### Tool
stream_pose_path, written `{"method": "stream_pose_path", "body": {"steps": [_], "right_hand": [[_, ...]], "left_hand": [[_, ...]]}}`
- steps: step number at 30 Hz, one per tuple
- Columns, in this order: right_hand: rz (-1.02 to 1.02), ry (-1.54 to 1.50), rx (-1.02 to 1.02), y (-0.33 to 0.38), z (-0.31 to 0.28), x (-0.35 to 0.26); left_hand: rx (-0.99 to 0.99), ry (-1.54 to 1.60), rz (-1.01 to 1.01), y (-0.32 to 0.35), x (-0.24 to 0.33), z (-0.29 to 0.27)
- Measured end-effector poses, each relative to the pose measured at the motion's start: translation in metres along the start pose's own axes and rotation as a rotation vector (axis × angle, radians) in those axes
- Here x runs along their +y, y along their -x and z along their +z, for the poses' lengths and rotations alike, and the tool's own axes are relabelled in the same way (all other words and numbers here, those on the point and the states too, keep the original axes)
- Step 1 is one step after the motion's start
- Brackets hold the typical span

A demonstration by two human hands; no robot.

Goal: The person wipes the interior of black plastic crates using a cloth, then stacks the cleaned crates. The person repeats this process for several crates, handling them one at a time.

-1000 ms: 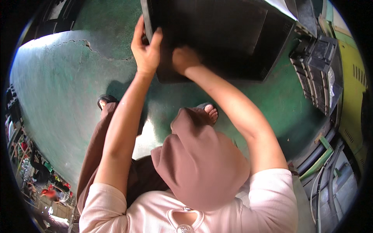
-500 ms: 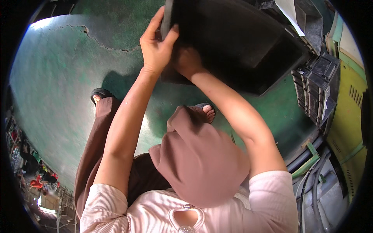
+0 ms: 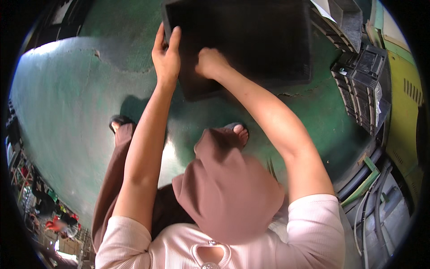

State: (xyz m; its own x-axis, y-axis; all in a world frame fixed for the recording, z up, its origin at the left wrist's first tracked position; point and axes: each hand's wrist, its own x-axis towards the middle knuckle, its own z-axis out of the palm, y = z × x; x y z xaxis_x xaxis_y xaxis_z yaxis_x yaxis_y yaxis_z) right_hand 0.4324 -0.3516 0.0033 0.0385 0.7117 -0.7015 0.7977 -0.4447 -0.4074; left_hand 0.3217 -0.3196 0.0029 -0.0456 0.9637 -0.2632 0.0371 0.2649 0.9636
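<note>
A large black plastic crate tilts in front of me with its dark inside facing up toward me. My left hand grips the crate's left rim, fingers outside and thumb along the edge. My right hand is over the inside of the crate near that same side, with its fingers curled in a closed shape. What those fingers hold, if anything, is hidden. The bottom of the crate is too dark to make out.
Black crates are stacked at the right, and another holds a white sheet. A yellow-green machine cabinet stands beyond them. Cables run at lower right. My sandaled feet stand on a cracked green floor.
The crate has swung to the left, and its right side now sits more level and farther away. My right hand has come up into clearer view, fingers curled. My left hand keeps its rim hold.
</note>
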Motion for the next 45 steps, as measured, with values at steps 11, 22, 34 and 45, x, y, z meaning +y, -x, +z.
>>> {"method": "stream_pose_path", "body": {"steps": [11, 22, 34, 45], "right_hand": [[-0.101, -0.491, 0.299, -0.025, 0.008, -0.023], [-0.174, -0.462, 0.632, -0.031, -0.043, -0.053], [0.027, -0.475, 0.533, -0.051, -0.023, -0.028], [-0.281, -0.514, -0.059, -0.009, -0.035, 0.032]], "left_hand": [[-0.045, 0.005, -0.013, 0.0, -0.006, 0.0], [-0.084, -0.042, 0.101, -0.002, -0.01, 0.008], [-0.041, 0.044, 0.044, -0.004, -0.01, 0.016], [-0.005, -0.159, 0.005, 0.004, 0.004, 0.004]]}}
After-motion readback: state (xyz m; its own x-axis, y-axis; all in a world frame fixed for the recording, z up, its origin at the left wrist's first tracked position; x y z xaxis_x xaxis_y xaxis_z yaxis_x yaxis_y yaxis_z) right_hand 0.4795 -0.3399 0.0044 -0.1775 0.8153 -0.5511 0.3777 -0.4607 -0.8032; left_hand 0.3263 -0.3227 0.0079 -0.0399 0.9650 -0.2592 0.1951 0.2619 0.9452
